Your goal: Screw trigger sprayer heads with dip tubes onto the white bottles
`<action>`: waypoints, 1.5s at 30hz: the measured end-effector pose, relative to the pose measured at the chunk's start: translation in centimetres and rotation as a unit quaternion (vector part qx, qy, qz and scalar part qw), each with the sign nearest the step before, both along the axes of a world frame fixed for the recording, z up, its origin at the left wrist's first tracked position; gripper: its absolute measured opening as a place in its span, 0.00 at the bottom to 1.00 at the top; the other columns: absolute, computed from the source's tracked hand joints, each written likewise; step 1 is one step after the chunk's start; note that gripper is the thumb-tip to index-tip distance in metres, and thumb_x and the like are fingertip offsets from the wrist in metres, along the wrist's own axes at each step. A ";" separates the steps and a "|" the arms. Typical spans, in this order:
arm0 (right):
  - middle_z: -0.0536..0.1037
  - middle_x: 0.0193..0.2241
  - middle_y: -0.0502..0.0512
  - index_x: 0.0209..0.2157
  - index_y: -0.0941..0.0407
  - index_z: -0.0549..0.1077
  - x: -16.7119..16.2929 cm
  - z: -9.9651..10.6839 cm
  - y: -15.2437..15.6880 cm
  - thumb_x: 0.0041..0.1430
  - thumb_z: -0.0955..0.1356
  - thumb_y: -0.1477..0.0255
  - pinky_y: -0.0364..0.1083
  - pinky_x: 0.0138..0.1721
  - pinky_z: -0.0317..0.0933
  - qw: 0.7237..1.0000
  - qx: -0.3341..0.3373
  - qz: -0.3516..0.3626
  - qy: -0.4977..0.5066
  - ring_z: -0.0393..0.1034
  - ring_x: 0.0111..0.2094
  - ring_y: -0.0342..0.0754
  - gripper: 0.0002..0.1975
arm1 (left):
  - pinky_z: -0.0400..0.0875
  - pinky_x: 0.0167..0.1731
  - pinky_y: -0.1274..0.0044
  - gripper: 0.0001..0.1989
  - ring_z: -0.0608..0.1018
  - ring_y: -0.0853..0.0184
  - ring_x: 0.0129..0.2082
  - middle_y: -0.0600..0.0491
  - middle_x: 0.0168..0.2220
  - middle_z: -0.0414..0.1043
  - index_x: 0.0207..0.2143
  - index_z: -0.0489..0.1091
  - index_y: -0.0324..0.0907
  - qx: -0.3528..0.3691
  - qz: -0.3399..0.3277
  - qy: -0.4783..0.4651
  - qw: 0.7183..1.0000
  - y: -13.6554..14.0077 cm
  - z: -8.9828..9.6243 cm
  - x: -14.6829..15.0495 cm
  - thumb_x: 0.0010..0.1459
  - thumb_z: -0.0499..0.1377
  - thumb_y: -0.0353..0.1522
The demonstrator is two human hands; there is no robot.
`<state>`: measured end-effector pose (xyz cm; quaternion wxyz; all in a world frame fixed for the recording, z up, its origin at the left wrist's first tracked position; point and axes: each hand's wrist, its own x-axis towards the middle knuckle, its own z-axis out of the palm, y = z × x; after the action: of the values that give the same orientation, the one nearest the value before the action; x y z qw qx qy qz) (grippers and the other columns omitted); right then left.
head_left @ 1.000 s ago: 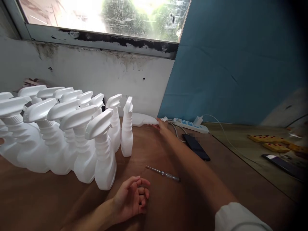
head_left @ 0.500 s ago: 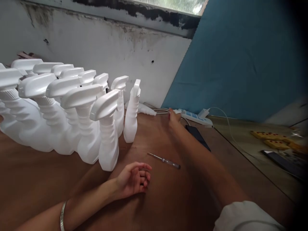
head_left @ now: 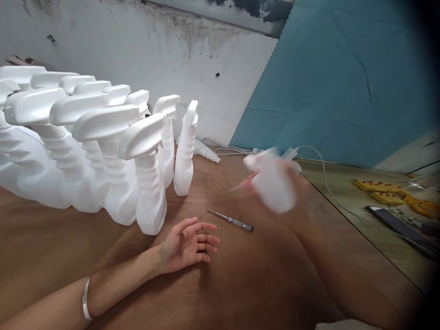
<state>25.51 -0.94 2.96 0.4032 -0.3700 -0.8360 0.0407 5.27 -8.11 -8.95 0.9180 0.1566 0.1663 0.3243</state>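
My left hand [head_left: 192, 245] rests on the brown table, palm turned up and to the right, fingers spread, with nothing in it. Beyond its fingertips lies a screwdriver [head_left: 231, 220] with a clear handle, untouched. My right hand [head_left: 298, 175], smeared by motion, grips a white spray bottle [head_left: 275, 185] above the table. That bottle is tilted and blurred, so its details do not show. To the left of my hands stand several white spray bottles [head_left: 151, 197] in rows, upright with trigger heads on.
Another white bottle [head_left: 206, 152] lies on its side by the wall, next to a white cable [head_left: 233, 150]. A white plug [head_left: 290, 153] shows behind my right hand. On the lower surface at right are a phone [head_left: 395, 224] and yellow pieces [head_left: 381, 187].
My right hand has come back from beside the power strip and now holds a white spray bottle. The fingers of my left hand have spread. The view has tilted downward slightly.
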 end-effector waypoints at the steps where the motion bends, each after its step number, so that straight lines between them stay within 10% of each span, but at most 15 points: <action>1: 0.72 0.29 0.52 0.38 0.53 0.72 -0.9 -0.9 -1.5 0.57 0.63 0.72 0.44 0.31 0.63 0.999 0.002 0.031 -0.037 0.68 0.28 0.44 0.08 | 0.62 0.36 0.71 0.25 0.73 0.60 0.37 0.41 0.39 0.70 0.44 0.65 0.34 0.017 0.000 -0.017 1.000 -0.1 0.1 0.0 0.53 0.51 0.45; 4: 0.69 0.24 0.51 0.44 0.55 0.69 -3.1 -3.3 -4.7 0.57 0.60 0.78 0.43 0.25 0.58 0.962 0.109 0.105 -0.229 0.64 0.24 0.43 0.14 | 0.62 0.42 0.65 0.31 0.73 0.56 0.40 0.41 0.41 0.70 0.47 0.64 0.34 0.052 0.009 -0.054 0.997 -0.3 0.2 -0.2 0.51 0.52 0.50; 9: 0.71 0.26 0.53 0.42 0.60 0.66 -4.2 -5.9 -6.1 0.51 0.64 0.78 0.44 0.22 0.56 0.941 0.120 0.014 -0.316 0.65 0.24 0.46 0.14 | 0.66 0.39 0.62 0.38 0.74 0.54 0.39 0.43 0.39 0.71 0.46 0.65 0.36 0.078 0.005 -0.040 0.996 -0.1 0.5 -0.3 0.46 0.50 0.58; 17: 0.72 0.39 0.56 0.45 0.59 0.59 -1.8 -7.6 -7.3 0.51 0.65 0.79 0.47 0.38 0.63 0.979 -0.077 0.093 -0.165 0.66 0.37 0.49 0.18 | 0.70 0.26 0.76 0.14 0.76 0.64 0.28 0.47 0.29 0.72 0.37 0.67 0.34 0.145 0.053 0.177 0.972 -1.2 0.6 0.2 0.49 0.63 0.33; 24: 0.67 0.21 0.51 0.26 0.57 0.63 -1.1 -7.6 -9.2 0.56 0.62 0.74 0.43 0.23 0.54 0.967 -0.118 0.084 -0.209 0.58 0.24 0.45 0.06 | 0.66 0.31 0.77 0.14 0.73 0.68 0.30 0.53 0.31 0.69 0.34 0.64 0.38 0.237 0.043 0.285 0.928 -2.2 1.3 -1.2 0.48 0.63 0.34; 31: 0.67 0.17 0.50 0.22 0.57 0.64 -0.7 -8.3 -9.4 0.60 0.59 0.70 0.43 0.21 0.48 0.962 -0.039 0.146 -0.228 0.55 0.19 0.43 0.13 | 0.62 0.29 0.79 0.10 0.71 0.70 0.28 0.53 0.28 0.70 0.34 0.65 0.40 0.401 -0.029 0.377 0.835 -2.7 1.9 -1.9 0.50 0.61 0.32; 45: 0.73 0.20 0.50 0.26 0.58 0.71 1.3 -7.1 -5.0 0.62 0.60 0.72 0.41 0.24 0.52 0.984 0.005 -0.007 -0.176 0.60 0.22 0.41 0.14 | 0.56 0.24 0.81 0.11 0.67 0.72 0.23 0.56 0.25 0.69 0.29 0.61 0.41 0.411 0.008 0.452 0.792 -2.9 1.1 -3.0 0.48 0.62 0.34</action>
<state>26.79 -5.96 -4.14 0.2520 -0.3747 -0.8916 -0.0323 2.25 -10.98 -7.80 0.5846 0.6468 0.4140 0.2618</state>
